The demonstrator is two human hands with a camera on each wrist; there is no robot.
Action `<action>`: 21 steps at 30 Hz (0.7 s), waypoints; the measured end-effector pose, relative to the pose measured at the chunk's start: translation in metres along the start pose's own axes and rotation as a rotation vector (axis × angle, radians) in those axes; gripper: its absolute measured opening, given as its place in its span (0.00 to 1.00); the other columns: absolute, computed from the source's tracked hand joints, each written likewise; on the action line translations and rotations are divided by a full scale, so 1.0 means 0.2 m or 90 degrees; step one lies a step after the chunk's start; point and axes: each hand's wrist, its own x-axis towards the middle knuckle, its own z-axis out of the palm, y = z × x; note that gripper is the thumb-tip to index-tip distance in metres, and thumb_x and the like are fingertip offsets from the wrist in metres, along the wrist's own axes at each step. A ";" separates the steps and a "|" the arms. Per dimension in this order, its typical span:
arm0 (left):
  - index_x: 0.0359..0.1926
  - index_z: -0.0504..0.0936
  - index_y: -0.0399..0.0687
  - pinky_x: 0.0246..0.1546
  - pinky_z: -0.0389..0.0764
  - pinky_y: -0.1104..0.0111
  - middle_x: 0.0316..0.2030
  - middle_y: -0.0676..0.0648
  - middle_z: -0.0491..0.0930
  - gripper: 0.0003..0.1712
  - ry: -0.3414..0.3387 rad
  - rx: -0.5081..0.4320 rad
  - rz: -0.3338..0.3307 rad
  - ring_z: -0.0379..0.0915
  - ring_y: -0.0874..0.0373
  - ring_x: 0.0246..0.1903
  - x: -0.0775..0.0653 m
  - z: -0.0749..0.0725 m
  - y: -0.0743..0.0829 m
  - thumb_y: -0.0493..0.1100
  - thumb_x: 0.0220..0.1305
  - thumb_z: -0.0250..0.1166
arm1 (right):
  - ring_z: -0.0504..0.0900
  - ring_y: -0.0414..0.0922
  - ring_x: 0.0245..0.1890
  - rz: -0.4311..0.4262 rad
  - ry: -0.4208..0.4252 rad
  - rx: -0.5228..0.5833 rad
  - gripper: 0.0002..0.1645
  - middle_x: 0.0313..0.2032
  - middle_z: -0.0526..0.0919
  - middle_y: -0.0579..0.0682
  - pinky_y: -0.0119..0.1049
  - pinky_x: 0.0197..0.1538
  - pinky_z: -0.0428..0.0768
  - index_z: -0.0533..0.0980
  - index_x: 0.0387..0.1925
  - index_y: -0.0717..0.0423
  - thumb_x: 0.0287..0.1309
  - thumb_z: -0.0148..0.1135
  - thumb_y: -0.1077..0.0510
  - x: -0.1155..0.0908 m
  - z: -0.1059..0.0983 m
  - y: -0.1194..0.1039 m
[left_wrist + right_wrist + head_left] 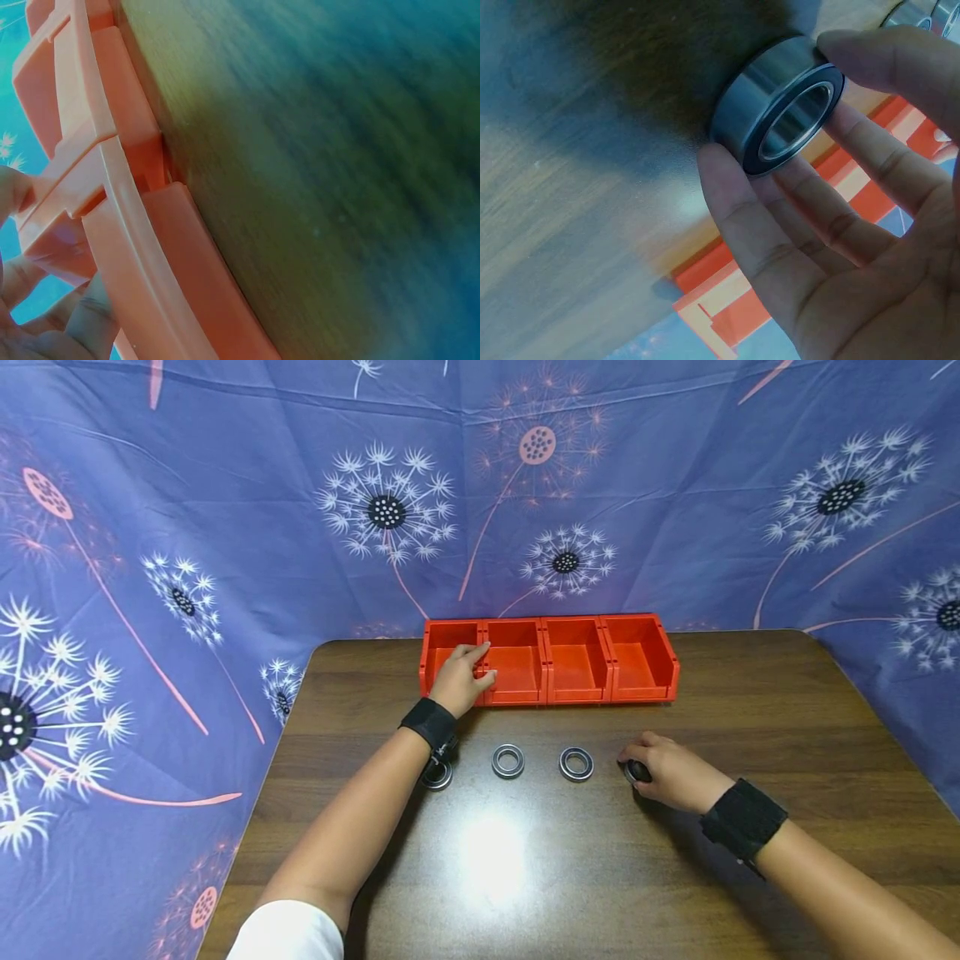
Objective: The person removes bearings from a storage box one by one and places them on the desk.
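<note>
My left hand reaches over the left end of the row of red bins, index finger and thumb spread apart above the divider between the first two. In the left wrist view its fingers reach in behind the bins' front rim. With my right hand I pinch a steel ball bearing between thumb and fingers, low over the wooden table. Its ring is tilted in the right wrist view, its open bore visible. Elsewhere on the table lie a middle bearing, another bearing and a left bearing partly hidden by my left wrist.
The red bins stand side by side at the back edge of the wooden table. Behind them hangs a blue cloth printed with dandelions. A bright light reflection lies on the tabletop in front of the bearings.
</note>
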 end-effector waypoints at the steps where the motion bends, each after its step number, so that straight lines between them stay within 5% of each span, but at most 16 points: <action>1: 0.76 0.71 0.46 0.66 0.78 0.52 0.67 0.36 0.74 0.37 0.001 0.001 0.000 0.79 0.40 0.61 0.00 0.00 0.00 0.45 0.70 0.70 | 0.78 0.44 0.35 0.000 0.003 -0.001 0.26 0.40 0.80 0.55 0.46 0.38 0.81 0.84 0.50 0.59 0.47 0.82 0.62 0.00 0.00 0.00; 14: 0.76 0.71 0.45 0.67 0.77 0.53 0.67 0.36 0.74 0.36 0.003 0.020 -0.002 0.79 0.41 0.60 -0.01 0.02 -0.02 0.46 0.71 0.69 | 0.79 0.45 0.36 -0.022 0.069 -0.025 0.24 0.40 0.81 0.54 0.47 0.40 0.81 0.84 0.48 0.59 0.46 0.80 0.64 0.00 0.07 0.00; 21: 0.78 0.68 0.47 0.71 0.73 0.52 0.69 0.35 0.72 0.37 -0.034 0.008 -0.027 0.75 0.40 0.66 -0.03 0.02 -0.03 0.47 0.73 0.68 | 0.80 0.46 0.37 -0.006 0.062 -0.019 0.23 0.40 0.81 0.54 0.47 0.40 0.82 0.84 0.49 0.59 0.48 0.80 0.63 -0.01 0.09 -0.02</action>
